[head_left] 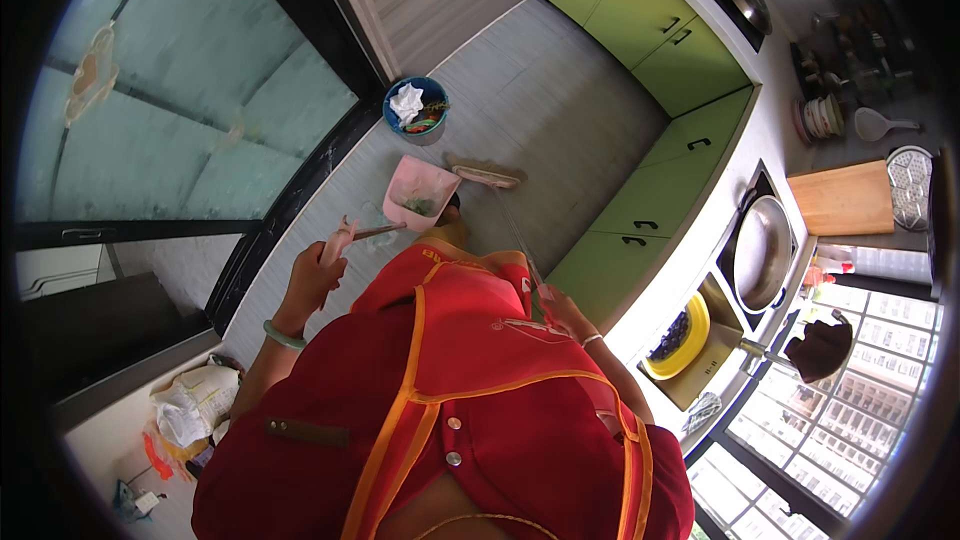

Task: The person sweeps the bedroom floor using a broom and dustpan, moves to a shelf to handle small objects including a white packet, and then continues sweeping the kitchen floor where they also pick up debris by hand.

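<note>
My left hand (318, 278), with a green bangle on the wrist, is closed round the pink end of a dustpan's handle. The pink dustpan (405, 185) lies on the floor in front of my feet, with some green scraps (418, 206) in it. My right hand (565, 312) grips the upper part of a thin broom stick that slants down to the floor. At its far end, the broom head (485, 173) rests just right of the dustpan, its tip close to the pan's rim.
A blue bin (428, 130) with white paper and colourful waste stands beyond the dustpan, beside the dark-framed glass door (200, 120). Green cabinets (640, 190) line the right side under a counter with a pan (762, 252) and a yellow basin (692, 335). Bags (195, 405) lie at lower left.
</note>
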`<action>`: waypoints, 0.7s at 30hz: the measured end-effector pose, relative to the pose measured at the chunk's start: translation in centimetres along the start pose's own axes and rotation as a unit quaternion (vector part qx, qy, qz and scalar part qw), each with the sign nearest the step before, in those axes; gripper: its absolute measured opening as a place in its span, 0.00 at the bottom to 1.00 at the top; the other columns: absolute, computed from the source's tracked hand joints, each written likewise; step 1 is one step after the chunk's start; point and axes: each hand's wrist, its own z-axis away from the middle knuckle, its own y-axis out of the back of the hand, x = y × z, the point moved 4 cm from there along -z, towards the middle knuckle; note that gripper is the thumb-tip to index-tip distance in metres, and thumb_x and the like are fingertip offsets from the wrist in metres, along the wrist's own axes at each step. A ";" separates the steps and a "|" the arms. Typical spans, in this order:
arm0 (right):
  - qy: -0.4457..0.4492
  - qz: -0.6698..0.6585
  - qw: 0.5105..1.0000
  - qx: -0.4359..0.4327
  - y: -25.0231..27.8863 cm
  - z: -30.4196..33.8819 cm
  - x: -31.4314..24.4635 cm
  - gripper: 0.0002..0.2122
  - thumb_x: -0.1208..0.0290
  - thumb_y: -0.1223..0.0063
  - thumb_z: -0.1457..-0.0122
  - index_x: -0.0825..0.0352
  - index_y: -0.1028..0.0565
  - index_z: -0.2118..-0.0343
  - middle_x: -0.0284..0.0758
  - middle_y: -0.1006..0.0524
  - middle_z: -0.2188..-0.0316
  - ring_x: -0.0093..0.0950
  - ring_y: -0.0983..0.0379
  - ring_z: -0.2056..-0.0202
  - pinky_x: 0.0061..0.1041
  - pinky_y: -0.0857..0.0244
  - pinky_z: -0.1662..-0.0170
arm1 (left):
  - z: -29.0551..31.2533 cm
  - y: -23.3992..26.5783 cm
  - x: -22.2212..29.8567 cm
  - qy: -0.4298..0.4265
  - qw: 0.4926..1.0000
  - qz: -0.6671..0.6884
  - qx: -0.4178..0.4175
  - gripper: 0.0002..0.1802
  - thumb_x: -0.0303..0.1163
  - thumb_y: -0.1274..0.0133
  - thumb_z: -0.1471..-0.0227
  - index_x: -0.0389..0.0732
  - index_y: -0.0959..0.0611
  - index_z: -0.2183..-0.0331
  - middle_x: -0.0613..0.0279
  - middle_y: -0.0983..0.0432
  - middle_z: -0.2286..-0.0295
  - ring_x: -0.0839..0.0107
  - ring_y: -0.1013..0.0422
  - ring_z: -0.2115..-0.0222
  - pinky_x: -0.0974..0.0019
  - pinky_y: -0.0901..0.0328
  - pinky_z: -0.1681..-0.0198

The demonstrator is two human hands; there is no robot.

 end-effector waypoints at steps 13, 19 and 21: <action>0.052 -0.161 0.970 0.172 11.6 -7.8 -1.9 0.18 0.72 0.65 0.46 0.63 0.43 0.51 0.35 0.38 0.92 0.27 0.40 0.93 0.26 0.44 0.93 | 4.6 0.7 -1.2 0.080 0.996 -0.017 0.044 0.09 0.29 0.52 0.60 0.33 0.28 0.76 0.63 0.33 0.85 0.78 0.37 0.86 0.76 0.41 0.84; 0.075 -0.262 0.940 0.205 19.6 -17.5 -5.9 0.07 0.71 0.64 0.46 0.62 0.37 0.64 0.33 0.38 0.89 0.23 0.40 0.90 0.22 0.44 0.92 | 5.3 0.4 -2.4 0.123 0.991 0.008 0.062 0.10 0.29 0.52 0.60 0.32 0.29 0.74 0.61 0.32 0.84 0.77 0.36 0.86 0.74 0.40 0.84; 0.045 -0.245 0.937 0.246 20.9 -19.6 -6.0 0.07 0.69 0.66 0.45 0.59 0.37 0.64 0.33 0.39 0.88 0.23 0.41 0.90 0.22 0.44 0.91 | 4.9 -0.1 -2.2 0.138 0.988 0.020 0.067 0.11 0.30 0.52 0.60 0.32 0.29 0.74 0.62 0.32 0.84 0.77 0.36 0.86 0.74 0.40 0.84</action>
